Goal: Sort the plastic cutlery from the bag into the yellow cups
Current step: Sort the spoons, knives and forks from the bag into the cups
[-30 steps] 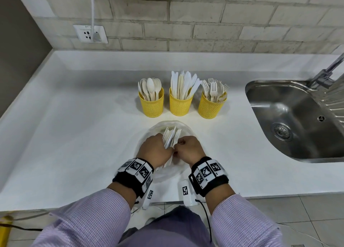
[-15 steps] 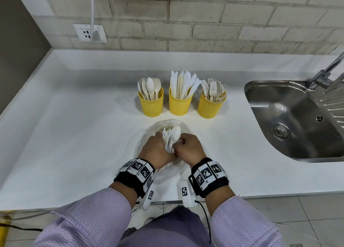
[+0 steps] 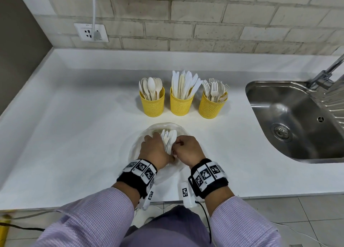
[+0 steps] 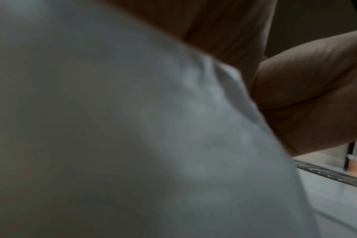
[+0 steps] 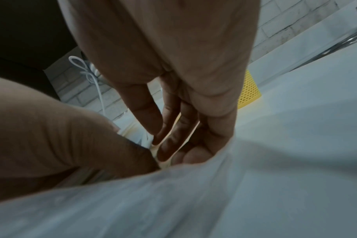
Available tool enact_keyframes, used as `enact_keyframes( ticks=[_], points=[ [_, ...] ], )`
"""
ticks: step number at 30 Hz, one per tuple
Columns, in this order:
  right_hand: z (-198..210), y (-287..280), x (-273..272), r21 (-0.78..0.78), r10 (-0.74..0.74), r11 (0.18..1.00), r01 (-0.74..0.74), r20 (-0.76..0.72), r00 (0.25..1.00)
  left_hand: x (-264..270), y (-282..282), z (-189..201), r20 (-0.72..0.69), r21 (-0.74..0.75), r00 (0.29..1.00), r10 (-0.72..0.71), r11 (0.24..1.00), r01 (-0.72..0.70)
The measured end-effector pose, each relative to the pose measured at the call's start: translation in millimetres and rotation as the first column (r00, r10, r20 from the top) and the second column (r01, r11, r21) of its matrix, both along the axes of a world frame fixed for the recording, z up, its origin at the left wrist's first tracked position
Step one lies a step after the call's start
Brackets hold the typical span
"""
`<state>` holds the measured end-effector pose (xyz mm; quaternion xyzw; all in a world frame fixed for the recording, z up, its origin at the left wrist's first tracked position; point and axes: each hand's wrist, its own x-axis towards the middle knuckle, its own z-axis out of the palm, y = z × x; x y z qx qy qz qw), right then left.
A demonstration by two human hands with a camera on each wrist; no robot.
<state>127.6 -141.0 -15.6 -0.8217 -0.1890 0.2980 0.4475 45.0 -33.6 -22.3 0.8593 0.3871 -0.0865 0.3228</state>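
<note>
Since the earlier frame my two hands have drawn closer over the bag (image 3: 147, 149), and the bundle of cutlery (image 3: 169, 138) between them sits more upright and tighter. My left hand (image 3: 155, 149) has its fingers curled round the left side of that bundle, while my right hand (image 3: 187, 150) has its fingertips curled in and pinching at the bundle's right edge; in the right wrist view those fingers (image 5: 173, 128) reach down close together onto pale handles, though which single piece they hold I cannot tell. Much of the bundle is hidden under both hands, so I can't say how many pieces are in it or whether they are knives or spoons. The bag is thin and see-through, lying near the front edge of the worktop (image 3: 74, 144), its outline hard to trace against the white. The left wrist view is nearly all blurred grey bag film, with only a bit of skin at its right edge. Behind the bag, toward the middle of the worktop, stand three yellow cups in a row: the spoon cup (image 3: 152, 103), the knife cup (image 3: 182, 102) and the fork cup (image 3: 212, 106). The sink (image 3: 290, 123) is cut off at the right edge. Black-and-white square marker tags show on my wristbands (image 3: 141, 170); they carry no readable words.
</note>
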Motion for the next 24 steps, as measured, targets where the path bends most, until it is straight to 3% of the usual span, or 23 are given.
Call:
enact_keyframes(
  ticks=[9, 24],
  points=[
    [3.7, -0.1, -2.3, 0.036, -0.042, 0.998, 0.047, -0.122, 0.992, -1.0, 3.1, -3.4, 0.045, 0.032, 0.999, 0.008, 0.999, -0.01],
    [11.1, 4.5, -4.0, 0.061, -0.098, 0.992, 0.11, -0.178, 0.979, -2.4, 10.7, 6.5, 0.18, -0.108, 0.984, -0.014, 0.994, 0.034]
  ],
)
